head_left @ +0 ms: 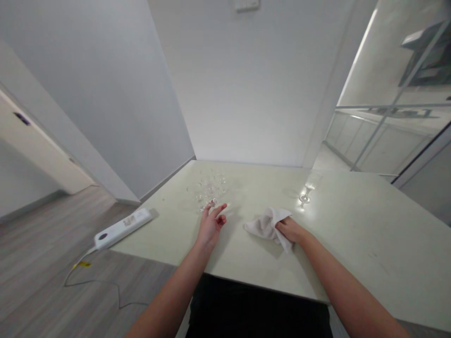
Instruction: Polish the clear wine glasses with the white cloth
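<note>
My left hand (211, 223) reaches over the pale table (352, 234), fingers spread, its fingertips at the nearest of several clear glasses (208, 188) grouped near the far left corner. I cannot tell whether it touches the glass. My right hand (289, 229) is closed on a crumpled white cloth (264, 224), which rests on the table between my hands. A single stemmed glass (307, 190) stands beyond my right hand.
A white power strip (123, 226) lies on the table's left corner, partly over the edge, and its cable trails down to the wood floor. White walls close in behind the table. A glass partition stands at right.
</note>
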Demonstrator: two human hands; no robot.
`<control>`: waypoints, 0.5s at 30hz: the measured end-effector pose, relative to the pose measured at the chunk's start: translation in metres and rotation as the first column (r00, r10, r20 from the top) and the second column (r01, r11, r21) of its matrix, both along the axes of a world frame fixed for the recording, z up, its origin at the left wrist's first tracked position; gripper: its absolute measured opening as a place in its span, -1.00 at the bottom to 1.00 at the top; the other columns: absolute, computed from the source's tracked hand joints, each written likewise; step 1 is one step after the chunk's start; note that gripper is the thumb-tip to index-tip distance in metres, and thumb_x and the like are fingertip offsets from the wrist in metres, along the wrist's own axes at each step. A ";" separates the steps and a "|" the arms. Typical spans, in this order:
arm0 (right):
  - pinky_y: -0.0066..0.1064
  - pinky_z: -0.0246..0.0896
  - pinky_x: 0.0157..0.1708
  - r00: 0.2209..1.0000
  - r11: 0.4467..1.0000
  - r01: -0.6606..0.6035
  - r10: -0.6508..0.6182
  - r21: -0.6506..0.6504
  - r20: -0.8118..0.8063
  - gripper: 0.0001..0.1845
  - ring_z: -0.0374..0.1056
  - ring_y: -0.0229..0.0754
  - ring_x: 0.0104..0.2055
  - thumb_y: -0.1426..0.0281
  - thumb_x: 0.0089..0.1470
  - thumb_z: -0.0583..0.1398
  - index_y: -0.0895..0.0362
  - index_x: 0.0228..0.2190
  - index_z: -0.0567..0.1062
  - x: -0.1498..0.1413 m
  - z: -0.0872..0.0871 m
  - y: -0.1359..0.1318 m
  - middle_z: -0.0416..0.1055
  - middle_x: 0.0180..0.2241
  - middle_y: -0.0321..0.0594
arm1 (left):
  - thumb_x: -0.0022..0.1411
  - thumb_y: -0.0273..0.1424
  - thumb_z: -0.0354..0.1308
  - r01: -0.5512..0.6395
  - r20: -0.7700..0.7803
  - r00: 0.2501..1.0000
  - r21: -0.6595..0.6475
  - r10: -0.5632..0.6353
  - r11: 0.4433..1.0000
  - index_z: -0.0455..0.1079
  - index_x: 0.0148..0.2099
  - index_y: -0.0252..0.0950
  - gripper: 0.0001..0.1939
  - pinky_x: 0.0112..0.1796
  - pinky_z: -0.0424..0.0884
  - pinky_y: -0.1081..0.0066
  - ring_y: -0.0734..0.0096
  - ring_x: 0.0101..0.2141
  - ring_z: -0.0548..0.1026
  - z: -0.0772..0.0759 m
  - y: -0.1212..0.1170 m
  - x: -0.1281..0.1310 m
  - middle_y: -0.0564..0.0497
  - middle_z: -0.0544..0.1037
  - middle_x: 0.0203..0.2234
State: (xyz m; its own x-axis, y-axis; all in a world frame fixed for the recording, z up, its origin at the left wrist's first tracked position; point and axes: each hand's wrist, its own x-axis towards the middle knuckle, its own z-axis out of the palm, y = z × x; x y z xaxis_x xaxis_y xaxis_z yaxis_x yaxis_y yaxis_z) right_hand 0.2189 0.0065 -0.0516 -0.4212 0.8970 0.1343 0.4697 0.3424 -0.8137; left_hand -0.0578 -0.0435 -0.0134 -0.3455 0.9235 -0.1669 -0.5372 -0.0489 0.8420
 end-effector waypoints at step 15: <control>0.00 0.21 0.12 1.000 1.000 0.014 -0.014 0.014 0.003 -0.68 0.38 0.12 0.04 0.22 -0.02 0.18 0.11 -0.25 0.56 -0.001 0.001 0.000 0.54 -0.07 -0.03 | 0.03 -0.41 0.37 0.180 -0.153 0.975 0.131 -0.160 0.975 0.24 0.09 -0.15 -0.40 -0.45 0.44 0.52 0.61 -0.50 0.51 0.009 -0.015 0.012 -0.16 0.46 0.11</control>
State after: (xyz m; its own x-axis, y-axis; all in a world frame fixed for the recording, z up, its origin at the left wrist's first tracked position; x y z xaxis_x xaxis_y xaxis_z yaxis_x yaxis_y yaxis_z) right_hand 0.2177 0.0065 -0.0503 -0.4092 0.9007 0.1457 0.4766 0.3472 -0.8076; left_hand -0.0458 -0.0586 -0.0046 -0.1921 0.9813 0.0102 -0.4244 -0.0924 0.9007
